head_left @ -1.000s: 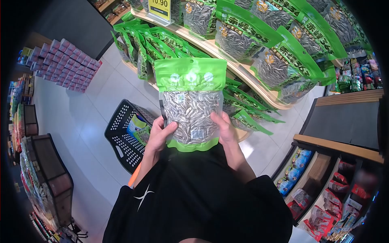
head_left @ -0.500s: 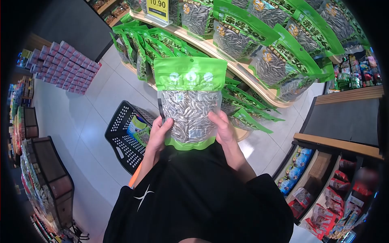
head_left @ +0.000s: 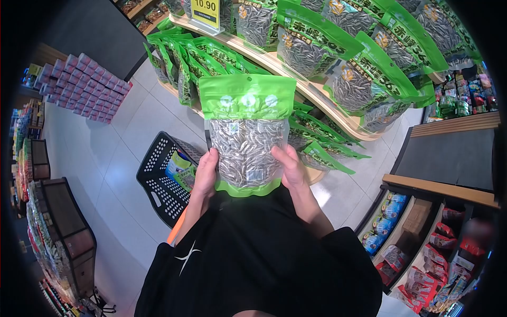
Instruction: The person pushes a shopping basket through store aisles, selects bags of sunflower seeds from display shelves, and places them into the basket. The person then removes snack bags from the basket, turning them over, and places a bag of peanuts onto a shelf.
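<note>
Held up in front of my body is a green and clear bag of sunflower seeds (head_left: 247, 150), upright, with a barcode near its lower edge. My left hand (head_left: 206, 173) grips its left side, the thumb along the bag's edge and the other fingers hidden behind. On the opposite side my right hand (head_left: 290, 168) is closed on the bag, its thumb lying on the front. A black shopping basket (head_left: 150, 150) with round holes hangs or stands beside my left forearm. Inside it lies a blue and green package (head_left: 180, 168).
Curved wooden shelves (head_left: 296, 79) ahead carry several similar seed bags (head_left: 309, 45), with a yellow price sign (head_left: 206, 11) at the edge. A stack of purple boxes (head_left: 87, 87) stands far left. Shelf bins with red packages (head_left: 435, 253) are at right, a dark display unit (head_left: 68, 227) at left.
My left thumb has shifted from the front of the bag to its left edge. The bag and my right hand stay nearly in place.
</note>
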### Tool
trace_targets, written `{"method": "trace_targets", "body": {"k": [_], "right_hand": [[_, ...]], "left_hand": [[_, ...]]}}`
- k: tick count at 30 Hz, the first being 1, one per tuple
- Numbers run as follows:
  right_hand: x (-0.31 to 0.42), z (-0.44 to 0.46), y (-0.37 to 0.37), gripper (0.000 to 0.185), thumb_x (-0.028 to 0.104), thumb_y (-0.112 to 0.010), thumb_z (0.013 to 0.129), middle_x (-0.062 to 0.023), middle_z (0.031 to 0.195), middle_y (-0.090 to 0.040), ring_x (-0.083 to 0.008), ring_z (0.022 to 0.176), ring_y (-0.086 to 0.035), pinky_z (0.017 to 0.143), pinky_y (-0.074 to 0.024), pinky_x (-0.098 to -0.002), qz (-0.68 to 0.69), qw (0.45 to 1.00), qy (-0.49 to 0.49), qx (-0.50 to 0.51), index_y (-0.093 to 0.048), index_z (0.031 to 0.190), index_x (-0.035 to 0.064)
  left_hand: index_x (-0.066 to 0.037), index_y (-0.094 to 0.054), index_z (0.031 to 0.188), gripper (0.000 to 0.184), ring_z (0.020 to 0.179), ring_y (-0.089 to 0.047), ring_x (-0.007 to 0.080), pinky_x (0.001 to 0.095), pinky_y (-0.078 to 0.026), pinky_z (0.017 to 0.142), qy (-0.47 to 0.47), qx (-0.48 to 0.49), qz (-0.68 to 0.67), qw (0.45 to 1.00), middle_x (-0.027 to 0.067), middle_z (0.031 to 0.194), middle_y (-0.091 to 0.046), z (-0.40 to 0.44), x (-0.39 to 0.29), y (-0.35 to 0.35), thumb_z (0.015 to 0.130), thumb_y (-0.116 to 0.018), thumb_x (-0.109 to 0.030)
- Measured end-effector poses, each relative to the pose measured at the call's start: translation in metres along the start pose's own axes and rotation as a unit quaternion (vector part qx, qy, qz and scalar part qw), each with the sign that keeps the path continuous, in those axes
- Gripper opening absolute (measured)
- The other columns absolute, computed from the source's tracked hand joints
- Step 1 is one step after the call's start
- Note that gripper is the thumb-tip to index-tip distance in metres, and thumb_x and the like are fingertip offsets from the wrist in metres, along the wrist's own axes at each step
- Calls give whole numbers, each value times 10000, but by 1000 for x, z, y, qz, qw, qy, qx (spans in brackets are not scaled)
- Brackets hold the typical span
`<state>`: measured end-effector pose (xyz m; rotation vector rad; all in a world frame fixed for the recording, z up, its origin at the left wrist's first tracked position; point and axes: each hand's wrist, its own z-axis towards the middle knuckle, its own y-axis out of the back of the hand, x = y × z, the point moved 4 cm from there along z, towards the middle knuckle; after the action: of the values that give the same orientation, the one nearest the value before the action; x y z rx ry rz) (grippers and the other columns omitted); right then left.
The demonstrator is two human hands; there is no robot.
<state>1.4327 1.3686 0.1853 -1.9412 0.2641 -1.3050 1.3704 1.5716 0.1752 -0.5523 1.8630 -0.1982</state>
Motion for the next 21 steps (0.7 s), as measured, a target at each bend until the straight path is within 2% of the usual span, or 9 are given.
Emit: {"method": "trace_targets", "body": {"k": [10,13,15,16,18,19,21], "right_hand": [[0,0,1,375,156,-591,924,-59,1207,-613,-124,1073,-562,953,-418,-299,-1,1000,-7,8,-552,1261,-4],[1,4,-3,447,139,-612,905,-71,1228,-587,-125,1089,-549,966,-413,-304,-25,1000,8,-2,-489,1307,-11],[6,10,-4,594,115,-655,871,-102,1237,-552,-148,1107,-534,958,-423,-316,-75,991,107,-35,-370,1375,-18],[8,11,-7,594,115,-655,871,-102,1237,-552,-148,1107,-534,958,-423,-316,-75,991,107,-36,-370,1375,-18],[16,13,-11,782,121,-732,815,-129,1218,-529,-173,1114,-524,951,-436,-334,-119,978,150,-80,-254,1417,-22],[15,14,-12,782,121,-732,815,-129,1218,-529,-173,1114,-524,951,-436,-334,-118,978,150,-81,-254,1417,-22],[11,16,-13,942,156,-794,760,-154,1287,-459,-198,1168,-486,989,-421,-352,-153,968,155,-123,-171,1442,-27]], "left_hand": [[16,-552,1243,444,1040,-587,132,285,-437,931,-1,4,-8,1000,72,1183,-633,0,0,-1,1034,-421,-354],[13,-567,1224,429,1038,-586,131,285,-436,928,-17,9,17,1000,72,1167,-640,-1,0,0,1034,-425,-344],[14,-580,1201,403,1006,-577,115,274,-435,906,-39,4,44,998,59,1131,-644,-3,-2,-4,1032,-438,-323],[15,-593,1178,378,974,-568,100,263,-434,885,-62,-2,71,996,46,1096,-647,-3,-4,-6,1030,-451,-303],[19,-599,1160,354,942,-547,85,251,-427,860,-90,17,94,991,30,1061,-640,-2,-4,-8,1026,-467,-281],[22,-606,1141,329,910,-526,69,239,-420,835,-118,34,119,985,13,1027,-634,-3,-6,-11,1021,-483,-259],[29,-611,1116,307,872,-491,52,224,-408,789,-131,45,132,982,-5,986,-613,-5,-7,-18,1015,-500,-239]]}}
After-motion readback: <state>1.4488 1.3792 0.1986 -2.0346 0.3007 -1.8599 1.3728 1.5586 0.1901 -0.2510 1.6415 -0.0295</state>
